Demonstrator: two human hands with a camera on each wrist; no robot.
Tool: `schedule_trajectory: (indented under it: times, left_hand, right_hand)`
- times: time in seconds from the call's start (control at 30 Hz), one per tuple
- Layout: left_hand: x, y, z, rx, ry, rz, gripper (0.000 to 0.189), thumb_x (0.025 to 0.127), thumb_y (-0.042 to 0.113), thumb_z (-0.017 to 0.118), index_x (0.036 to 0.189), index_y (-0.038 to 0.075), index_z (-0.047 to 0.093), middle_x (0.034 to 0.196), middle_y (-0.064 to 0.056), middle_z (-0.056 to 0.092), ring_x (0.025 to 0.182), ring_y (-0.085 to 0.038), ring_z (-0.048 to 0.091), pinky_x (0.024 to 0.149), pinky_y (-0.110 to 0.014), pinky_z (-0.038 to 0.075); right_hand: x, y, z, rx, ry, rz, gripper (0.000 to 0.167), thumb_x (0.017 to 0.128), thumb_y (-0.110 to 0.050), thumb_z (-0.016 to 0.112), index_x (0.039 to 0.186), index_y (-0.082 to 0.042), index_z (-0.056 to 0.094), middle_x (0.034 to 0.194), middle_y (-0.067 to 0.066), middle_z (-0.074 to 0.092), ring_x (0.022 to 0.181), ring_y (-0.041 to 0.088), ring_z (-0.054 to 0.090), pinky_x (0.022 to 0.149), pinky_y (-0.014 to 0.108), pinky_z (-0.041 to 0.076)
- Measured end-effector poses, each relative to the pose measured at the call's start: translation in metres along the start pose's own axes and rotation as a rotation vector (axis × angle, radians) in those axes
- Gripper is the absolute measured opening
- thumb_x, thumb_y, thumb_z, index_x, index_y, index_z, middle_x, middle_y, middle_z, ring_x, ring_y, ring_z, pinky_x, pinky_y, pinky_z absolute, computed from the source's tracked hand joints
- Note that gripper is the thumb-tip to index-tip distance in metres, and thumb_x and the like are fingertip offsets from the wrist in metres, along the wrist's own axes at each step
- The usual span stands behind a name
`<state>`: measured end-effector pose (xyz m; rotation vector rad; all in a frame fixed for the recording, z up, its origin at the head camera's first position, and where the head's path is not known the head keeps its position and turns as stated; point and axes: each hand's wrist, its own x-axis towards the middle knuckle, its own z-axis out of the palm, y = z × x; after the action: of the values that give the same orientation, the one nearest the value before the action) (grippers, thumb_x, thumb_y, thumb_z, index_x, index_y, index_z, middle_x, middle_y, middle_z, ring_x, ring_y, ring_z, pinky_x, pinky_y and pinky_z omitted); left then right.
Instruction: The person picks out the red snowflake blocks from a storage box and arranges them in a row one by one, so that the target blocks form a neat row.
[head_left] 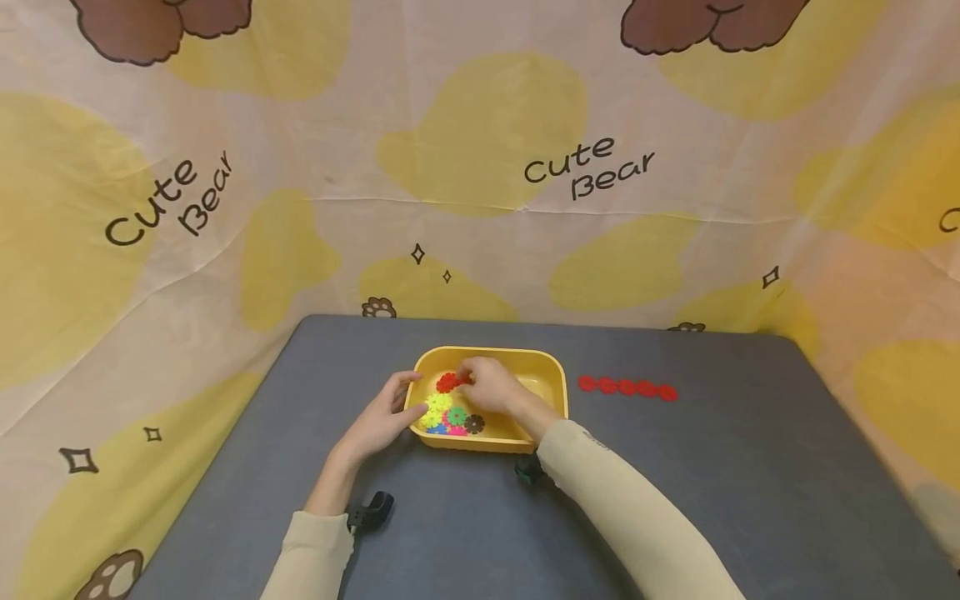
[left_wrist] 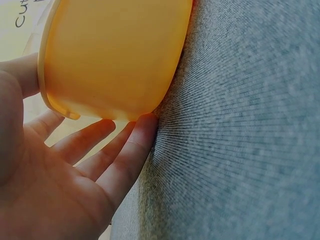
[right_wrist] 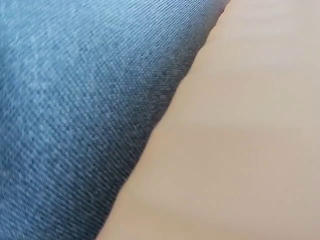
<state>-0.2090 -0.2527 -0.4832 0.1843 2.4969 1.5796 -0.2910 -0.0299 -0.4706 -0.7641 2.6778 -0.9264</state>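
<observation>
A yellow bin [head_left: 480,444] sits on a grey-blue surface [head_left: 750,483]. The left hand [head_left: 378,421] holds its left end, the thumb over the rim and the fingers against the outer wall. The right hand [head_left: 491,385] reaches inside, its grip closed, thumb and fingertips pinching a red piece beside a red flower-shaped piece [head_left: 447,383] near the bin's far left part. Nearer the front left corner lie yellow-green pieces [head_left: 438,402], a green piece [head_left: 455,417], a dark brown piece [head_left: 474,424], and some blue and pink ones, bunched together. To the right of the bin, apart from it, a row of red pieces [head_left: 627,387] lies on the surface. The right wrist view shows mostly a pale sleeve [right_wrist: 225,140].
</observation>
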Motion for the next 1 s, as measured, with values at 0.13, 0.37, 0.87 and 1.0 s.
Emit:
schedule_trajectory:
  times: [0.13,0.37,0.87,1.0]
  left_hand:
    - [0.0008,0.0007,0.0005,0.006,0.001,0.005,0.057,0.101,0.024,0.065,0.149,0.012,0.036,0.162,-0.022,0.027,0.15,-0.043,0.024,0.118,-0.058,0.028]
    - [0.0002,0.0007,0.0002,0.013,0.003,0.008,0.056,0.102,0.023,0.064,0.148,0.011,0.036,0.163,-0.023,0.026,0.151,-0.042,0.023,0.118,-0.057,0.026]
    - [0.0006,0.0008,0.0016,0.019,0.016,-0.008,0.057,0.101,0.024,0.065,0.149,0.013,0.036,0.162,-0.022,0.028,0.15,-0.042,0.025,0.118,-0.056,0.027]
    - [-0.0002,0.0009,0.002,0.015,0.017,-0.007,0.057,0.101,0.023,0.065,0.149,0.013,0.036,0.162,-0.022,0.028,0.15,-0.041,0.024,0.119,-0.055,0.026]
  right_hand:
    - [0.002,0.0033,0.0021,-0.001,-0.002,0.011,0.017,0.096,-0.014,0.07,0.111,-0.007,0.072,0.11,0.005,0.071,0.103,0.021,0.063,0.1,0.039,0.05]
    - [0.0006,0.0047,0.0039,-0.038,0.01,-0.012,0.016,0.089,-0.009,0.076,0.104,-0.007,0.073,0.103,0.005,0.067,0.098,0.022,0.06,0.098,0.039,0.05]
    - [-0.0026,0.0034,0.0057,-0.078,-0.026,0.036,0.017,0.087,-0.017,0.081,0.101,-0.009,0.074,0.088,-0.001,0.062,0.086,0.018,0.055,0.084,0.032,0.049]
    - [-0.0045,0.0031,0.0051,-0.092,-0.016,0.023,0.018,0.087,-0.017,0.08,0.102,-0.01,0.074,0.093,0.0,0.058,0.092,0.019,0.053,0.087,0.034,0.047]
